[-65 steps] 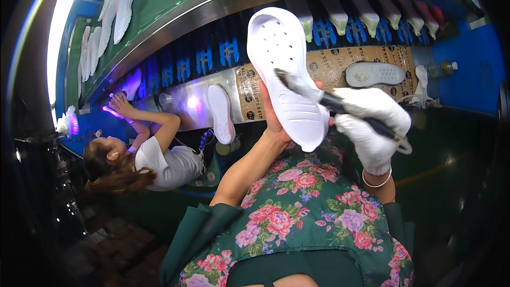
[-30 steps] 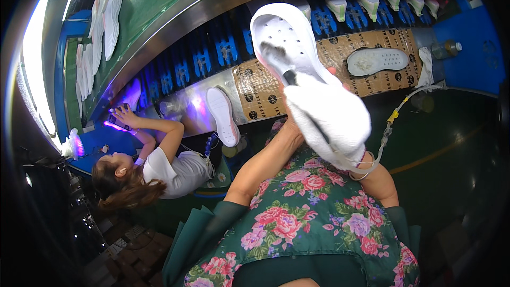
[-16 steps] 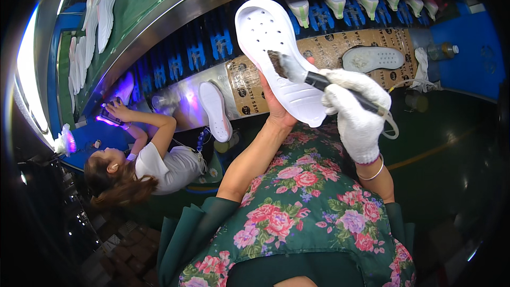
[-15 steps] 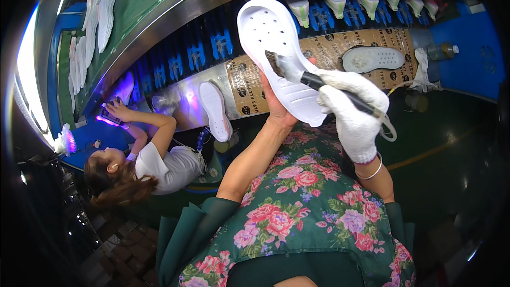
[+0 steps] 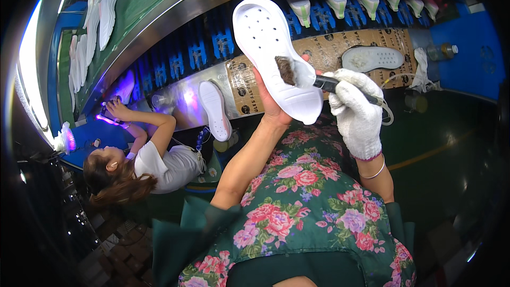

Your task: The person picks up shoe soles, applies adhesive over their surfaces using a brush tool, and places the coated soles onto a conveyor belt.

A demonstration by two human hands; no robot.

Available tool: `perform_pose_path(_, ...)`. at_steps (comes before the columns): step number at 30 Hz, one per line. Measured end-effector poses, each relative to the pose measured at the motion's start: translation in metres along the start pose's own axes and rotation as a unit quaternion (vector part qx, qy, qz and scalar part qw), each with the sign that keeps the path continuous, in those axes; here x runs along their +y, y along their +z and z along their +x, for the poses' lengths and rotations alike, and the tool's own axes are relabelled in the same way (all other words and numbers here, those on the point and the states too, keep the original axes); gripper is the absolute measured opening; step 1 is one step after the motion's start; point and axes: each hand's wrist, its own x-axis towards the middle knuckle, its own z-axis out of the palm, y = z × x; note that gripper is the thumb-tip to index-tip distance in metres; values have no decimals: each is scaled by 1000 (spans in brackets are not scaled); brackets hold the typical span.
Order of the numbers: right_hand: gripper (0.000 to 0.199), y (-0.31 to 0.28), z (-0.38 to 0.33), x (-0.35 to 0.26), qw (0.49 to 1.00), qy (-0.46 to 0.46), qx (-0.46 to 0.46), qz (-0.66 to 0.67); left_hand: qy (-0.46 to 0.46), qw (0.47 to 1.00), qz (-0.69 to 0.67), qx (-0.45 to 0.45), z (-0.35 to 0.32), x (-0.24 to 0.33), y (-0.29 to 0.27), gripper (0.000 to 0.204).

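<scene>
My bare left hand (image 5: 272, 98) grips a white shoe sole (image 5: 260, 29) from beneath, its fingers wrapped round the edges. The sole is tilted, with small holes at its far end and shallow grooves toward the near end. In a white knit glove, my right hand (image 5: 357, 111) is closed round the black handle of a brush (image 5: 332, 83). A clear tube runs from the handle's rear end. The brush's dark bristles rest on the middle of the sole, inside its raised rim.
Behind is a cardboard-covered ledge (image 5: 329, 48) with a greyish sole (image 5: 372, 58). Another white sole (image 5: 214, 110) lies to its left. Blue clamps (image 5: 223, 44) and several shoes line the back. A plastic bottle (image 5: 442, 51) is at right; a co-worker (image 5: 164, 165) works at left.
The brush has moved down the sole, from near the holes to its middle, and its bristles turned. The sole shifted slightly left.
</scene>
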Motion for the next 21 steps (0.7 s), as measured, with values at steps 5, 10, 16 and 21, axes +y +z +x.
perform_pose_path(5,17,3,0,2,846,-288,-106,-435,-22,996,91,-8,-2,2,1,93)
perform_pose_path(10,21,-2,-3,-11,861,-199,-178,-433,-64,988,137,19,-4,11,1,104)
perform_pose_path(16,17,-6,-1,-28,906,-97,-150,-383,-74,992,93,-51,-3,20,1,94)
perform_pose_path(21,17,1,20,-11,815,-309,-143,-469,-66,994,87,-11,-7,14,11,84)
